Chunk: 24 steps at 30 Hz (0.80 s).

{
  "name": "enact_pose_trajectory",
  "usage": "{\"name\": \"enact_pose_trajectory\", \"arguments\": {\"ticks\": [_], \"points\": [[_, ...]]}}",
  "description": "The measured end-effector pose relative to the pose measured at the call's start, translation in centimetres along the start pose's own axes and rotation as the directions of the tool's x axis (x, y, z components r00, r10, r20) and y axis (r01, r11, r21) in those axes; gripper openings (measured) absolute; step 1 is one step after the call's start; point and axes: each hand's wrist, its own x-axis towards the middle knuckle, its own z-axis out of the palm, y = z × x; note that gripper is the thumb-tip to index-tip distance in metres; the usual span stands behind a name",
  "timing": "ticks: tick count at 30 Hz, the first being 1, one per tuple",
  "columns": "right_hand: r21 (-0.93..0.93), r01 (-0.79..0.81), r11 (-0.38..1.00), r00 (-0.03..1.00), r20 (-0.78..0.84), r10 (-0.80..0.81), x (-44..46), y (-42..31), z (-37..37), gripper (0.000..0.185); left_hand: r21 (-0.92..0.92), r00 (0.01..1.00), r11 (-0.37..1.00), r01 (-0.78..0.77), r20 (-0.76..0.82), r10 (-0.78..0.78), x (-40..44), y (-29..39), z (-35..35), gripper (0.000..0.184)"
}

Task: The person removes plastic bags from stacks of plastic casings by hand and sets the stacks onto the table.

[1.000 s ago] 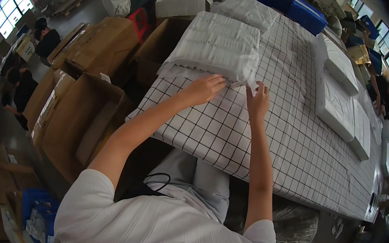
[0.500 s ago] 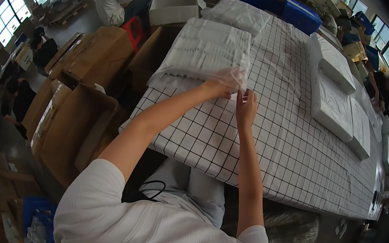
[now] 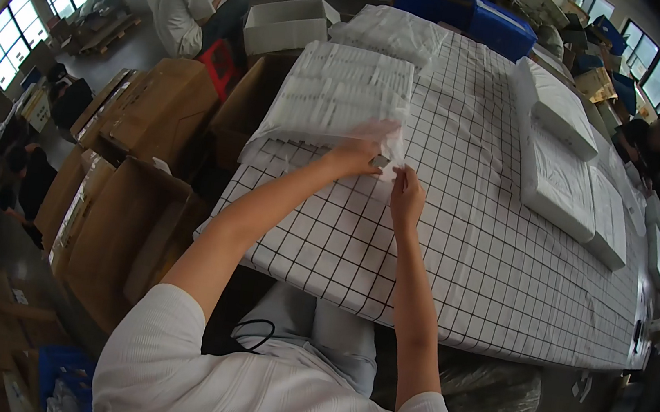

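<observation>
A clear plastic bag lies near the table's left side around a stack of white flat packs. My left hand is at the bag's near right corner, its fingers stretched out behind the clear film and its thumb apart. The fingertips are blurred. Just right of it, my right hand pinches the edge of the bag between thumb and fingers. A small bit of film spans the gap between the hands.
The table has a white checked cloth. Another bagged stack lies behind; white wrapped packs lie right. Open cardboard boxes stand left, a white box and blue bins beyond. A person sits at the back left.
Both hands have shifted slightly toward me in the view, with the right still pinching the bag edge. The camera view has also moved a little.
</observation>
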Motion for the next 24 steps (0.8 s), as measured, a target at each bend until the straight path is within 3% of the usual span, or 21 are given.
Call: {"name": "enact_pose_trajectory", "arguments": {"ticks": [2,6,8,12,15,17,18,20,24], "points": [[-0.041,0.036,0.998,0.999,-0.007,-0.037,0.2,-0.2,0.0,0.017,-0.008,0.990,0.998,0.068,0.122,-0.067,0.2,-0.7,-0.4,0.091],[-0.079,0.073,0.994,0.997,-0.026,-0.075,0.1,0.0,0.1,0.017,0.008,0.985,0.992,0.127,0.118,-0.128,0.4,-0.1,-0.7,0.093],[-0.063,0.078,0.995,0.996,-0.031,-0.080,0.0,0.1,0.0,0.018,-0.041,0.931,0.951,0.305,0.221,-0.289,0.8,0.5,-1.2,0.091],[-0.111,0.024,0.994,1.000,0.010,-0.023,0.1,-0.9,-0.7,0.018,-0.098,0.948,0.948,0.301,0.141,-0.286,0.2,-0.8,0.0,0.087],[-0.114,0.048,0.992,0.999,0.004,-0.048,0.0,-0.7,-0.4,0.019,0.026,0.953,0.962,0.273,0.125,-0.274,0.4,-0.7,0.0,0.088],[-0.132,0.082,0.988,0.997,0.003,-0.082,-0.2,-1.2,-0.5,0.019,0.083,0.833,0.967,0.241,0.494,-0.250,1.4,-1.4,-0.6,0.095],[-0.133,0.083,0.988,0.997,0.004,-0.083,-0.2,-1.2,-0.6,0.019,0.082,0.833,0.967,0.243,0.493,-0.251,1.6,-1.6,-0.6,0.095],[-0.063,0.054,0.997,0.998,-0.041,-0.057,0.1,-1.4,-0.7,0.017,0.061,0.955,0.966,0.252,0.144,-0.259,1.8,-1.8,-0.5,0.102],[-0.089,0.033,0.995,0.999,-0.004,-0.034,-0.1,-0.7,-0.5,0.018,0.152,0.990,0.981,0.121,0.059,-0.131,1.2,-1.9,1.3,0.102]]}}
